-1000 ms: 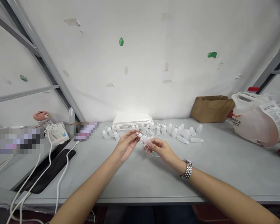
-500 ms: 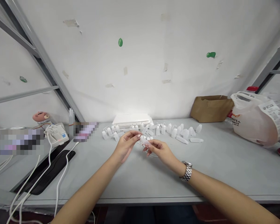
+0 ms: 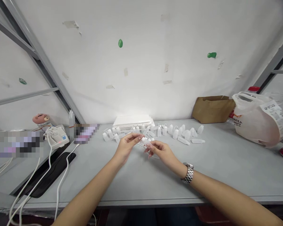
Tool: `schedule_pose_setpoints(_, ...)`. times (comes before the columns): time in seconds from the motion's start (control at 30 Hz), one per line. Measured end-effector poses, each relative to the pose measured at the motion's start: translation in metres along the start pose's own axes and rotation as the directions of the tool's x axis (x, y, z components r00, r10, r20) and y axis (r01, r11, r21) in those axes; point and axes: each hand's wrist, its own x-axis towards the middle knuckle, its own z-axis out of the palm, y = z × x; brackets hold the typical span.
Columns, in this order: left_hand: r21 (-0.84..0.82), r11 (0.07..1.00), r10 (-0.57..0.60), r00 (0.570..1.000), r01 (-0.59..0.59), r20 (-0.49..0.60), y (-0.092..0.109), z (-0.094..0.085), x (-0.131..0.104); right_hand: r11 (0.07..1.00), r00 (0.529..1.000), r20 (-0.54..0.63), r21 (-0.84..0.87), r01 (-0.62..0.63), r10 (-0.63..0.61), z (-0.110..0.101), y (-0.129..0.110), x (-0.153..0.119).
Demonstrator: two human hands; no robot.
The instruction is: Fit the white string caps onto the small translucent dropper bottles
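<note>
Between my hands is a small translucent white bottle (image 3: 146,142), tilted, above the grey table (image 3: 132,185). My right hand (image 3: 158,148) grips its body with thumb and fingers. The fingertips of my left hand (image 3: 129,145) pinch the bottle's upper end, where the cap is. A thin white loop shows just below my right fingers. Behind my hands lie several similar small bottles (image 3: 175,134), some upright and some on their sides; one lies flat (image 3: 198,141) at the right end of the group.
A white stack of flat sheets (image 3: 132,121) stands against the wall. At the right are a cardboard box (image 3: 212,110) and a plastic bag (image 3: 254,124). White cables (image 3: 58,185), a power strip (image 3: 58,137), a black tray (image 3: 53,175) and a phone (image 3: 85,133) lie at the left.
The left fingertips have shifted slightly at the bottle's upper end. Both hands keep nearly the same place, and the view has moved a little.
</note>
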Motion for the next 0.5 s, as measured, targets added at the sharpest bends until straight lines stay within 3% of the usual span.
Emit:
schedule_pose_setpoints(0.17, 0.068, 0.998, 0.001, 1.0, -0.001, 0.004, 0.0019, 0.0018, -0.0014, 1.0, 1.0, 0.01, 0.004, 0.001, -0.001, -0.0003, -0.0003, -0.0002)
schedule_pose_setpoints(0.5, -0.097, 0.995, -0.007, 0.999, 0.011, 0.044, 0.0014, -0.0013, 0.0003, 0.991, 0.992, 0.099, 0.122, 0.062, -0.074, -0.001, 0.0016, -0.0005)
